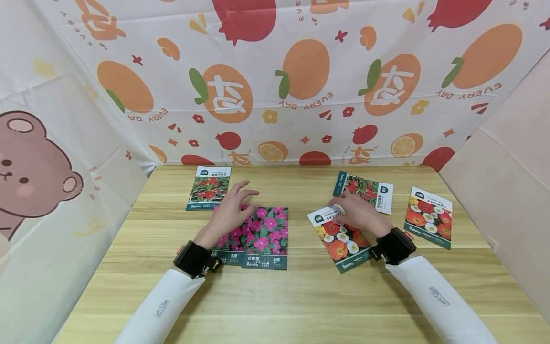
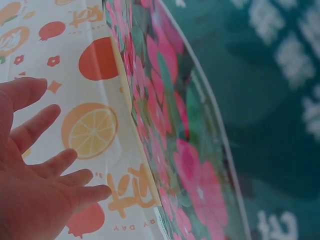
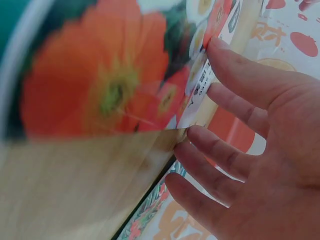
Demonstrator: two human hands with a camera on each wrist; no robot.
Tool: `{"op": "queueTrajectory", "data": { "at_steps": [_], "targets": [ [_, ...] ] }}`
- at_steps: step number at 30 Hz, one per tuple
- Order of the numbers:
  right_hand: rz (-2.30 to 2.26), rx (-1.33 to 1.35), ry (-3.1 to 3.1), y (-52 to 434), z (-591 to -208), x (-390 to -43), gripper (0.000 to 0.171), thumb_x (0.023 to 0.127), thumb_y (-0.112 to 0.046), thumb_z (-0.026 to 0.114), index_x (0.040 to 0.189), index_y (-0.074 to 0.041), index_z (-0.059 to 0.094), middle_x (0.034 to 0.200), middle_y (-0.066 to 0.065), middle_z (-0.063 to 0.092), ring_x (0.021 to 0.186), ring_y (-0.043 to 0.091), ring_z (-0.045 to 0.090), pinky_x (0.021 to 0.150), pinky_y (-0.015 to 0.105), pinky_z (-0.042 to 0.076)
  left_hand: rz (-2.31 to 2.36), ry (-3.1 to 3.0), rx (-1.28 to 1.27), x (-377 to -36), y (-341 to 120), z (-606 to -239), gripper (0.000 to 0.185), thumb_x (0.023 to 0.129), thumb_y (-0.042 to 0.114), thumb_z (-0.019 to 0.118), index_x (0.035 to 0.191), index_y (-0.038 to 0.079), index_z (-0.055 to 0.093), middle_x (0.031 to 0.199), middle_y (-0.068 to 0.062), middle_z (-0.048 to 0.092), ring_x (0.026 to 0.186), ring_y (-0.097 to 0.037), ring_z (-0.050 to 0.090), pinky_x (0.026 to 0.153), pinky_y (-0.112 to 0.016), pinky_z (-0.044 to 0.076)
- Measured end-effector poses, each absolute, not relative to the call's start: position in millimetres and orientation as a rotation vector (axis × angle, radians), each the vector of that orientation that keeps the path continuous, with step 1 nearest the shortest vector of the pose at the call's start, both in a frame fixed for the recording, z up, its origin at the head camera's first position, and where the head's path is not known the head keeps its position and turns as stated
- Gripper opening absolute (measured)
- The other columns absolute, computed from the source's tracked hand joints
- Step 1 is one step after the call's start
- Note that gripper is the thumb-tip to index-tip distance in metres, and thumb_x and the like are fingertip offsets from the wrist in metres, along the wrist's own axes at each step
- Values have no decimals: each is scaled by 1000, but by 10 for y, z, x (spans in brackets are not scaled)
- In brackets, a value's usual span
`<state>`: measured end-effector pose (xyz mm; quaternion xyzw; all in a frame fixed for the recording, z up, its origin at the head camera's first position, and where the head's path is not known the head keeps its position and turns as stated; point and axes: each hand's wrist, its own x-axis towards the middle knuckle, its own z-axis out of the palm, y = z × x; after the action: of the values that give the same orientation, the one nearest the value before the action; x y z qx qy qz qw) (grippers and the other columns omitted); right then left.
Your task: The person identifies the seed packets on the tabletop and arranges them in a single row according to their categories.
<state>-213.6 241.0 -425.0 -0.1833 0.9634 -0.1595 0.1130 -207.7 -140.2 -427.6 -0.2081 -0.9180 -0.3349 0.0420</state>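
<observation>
Right fingers point(image 3: 235, 75) lie straight, slightly spread, on the poppy packet point(image 1: 341, 239); left fingers point(image 2: 45, 125) hover spread over the pink packets point(image 1: 258, 234) (overlapping). A careless push could slide packets across the slick surface point(image 1: 301, 296).

Two bare hands, left hand point(image 1: 229, 210) and right hand point(image 1: 358, 212). Long white sleeves point(image 1: 161, 306) with small grey lettering. Black bands point(image 1: 194, 258) strapped around both wrists.
</observation>
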Motion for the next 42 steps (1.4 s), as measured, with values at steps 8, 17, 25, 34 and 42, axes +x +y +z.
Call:
{"op": "queueTrajectory", "data": {
  "at_steps": [8,17,25,34,42],
  "targets": [
    [-470,-526,2820,2421,-4249,-2239,41,87,-24,86,115,-5,62,109,13,55,94,29,50,83,44,46,-1047,-2796,-624,-2069,-1382,-4280,36,100,24,70,132,6,69,162,-18,35,133,-42,52,91,-51,52],
    [-820,-431,2739,2541,-4238,-2239,23,99,-12,71,115,-3,59,107,12,63,92,26,55,82,41,48,-1052,-2769,-629,-2071,-1373,-4279,35,100,22,71,130,4,70,160,-19,39,131,-42,54,92,-52,53],
    [-1080,-545,2646,2667,-4080,-2216,13,103,-6,63,115,-3,57,110,12,61,99,27,56,88,43,48,-1162,-2728,-694,-2005,-1259,-4251,33,104,19,66,134,6,66,151,-14,51,137,-33,50,103,-47,52],
    [-1227,-501,2568,2601,-4009,-2217,20,106,-17,62,120,-3,58,109,13,63,95,26,57,84,35,48,-1499,-2662,-750,-1958,-930,-4172,32,105,11,63,136,3,63,135,-17,64,123,-27,63,103,-36,53],
    [-1366,-419,2519,2436,-3969,-2221,32,106,-14,61,132,2,52,112,17,64,96,26,63,84,31,56,-1860,-2694,-731,-1908,-623,-4212,33,106,17,62,138,7,60,131,-12,66,116,-25,66,94,-33,56]
  ]
}}
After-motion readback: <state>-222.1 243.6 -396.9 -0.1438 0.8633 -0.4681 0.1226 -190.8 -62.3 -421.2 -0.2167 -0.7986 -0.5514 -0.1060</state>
